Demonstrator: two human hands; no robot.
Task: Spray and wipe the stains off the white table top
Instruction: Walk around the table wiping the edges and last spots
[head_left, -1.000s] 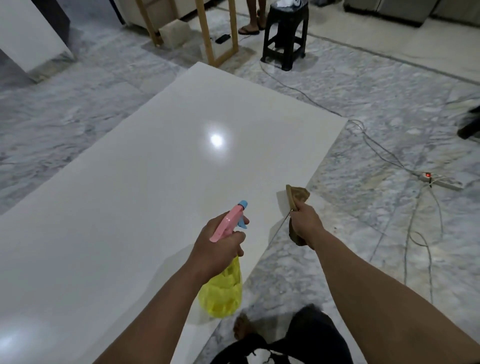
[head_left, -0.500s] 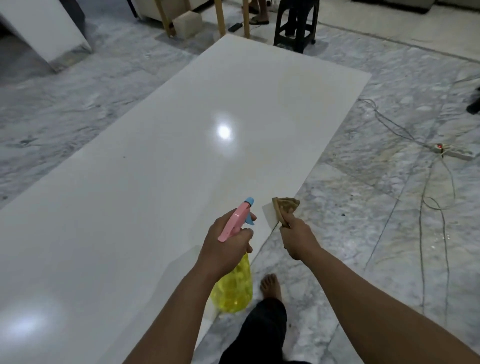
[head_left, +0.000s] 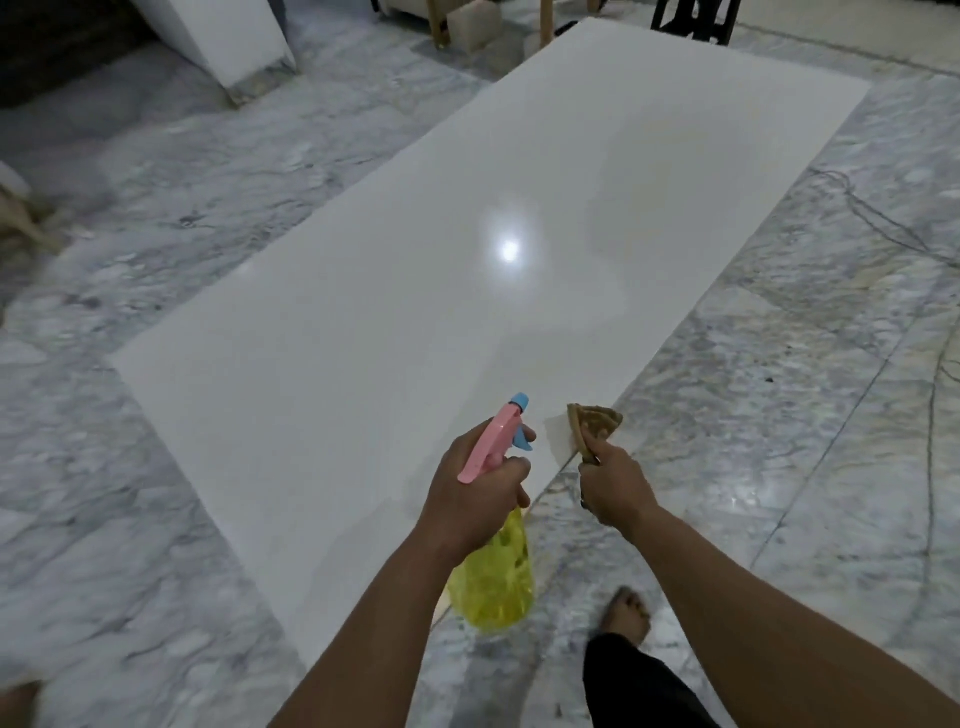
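**Stepping back along the desk, bottle and cloth at the ready**

Nearest the camera, a bare foot (head_left: 627, 613) and dark trouser leg now stand on the marble floor (head_left: 779, 441) by the desk's near right edge. Over the last second the person has drawn back, so much more of the white desk (head_left: 363, 322) comes into view, including its near-left corner. The left hand (head_left: 475, 493) grips the spray bottle (head_left: 493, 571) by its pink head, a finger at the blue trigger, nozzle aimed over the desk. The right hand (head_left: 615, 480) pinches a folded brown cloth (head_left: 597, 423) above the desk's edge, just as before. I judge neither spraying nor wiping has begun here.

No mist or wet patch is visible. A faint yellowish tinge towards the far right of the desk may be staining, but glare and blur make that uncertain. The stool (head_left: 696, 21) beyond the far end is cut off.
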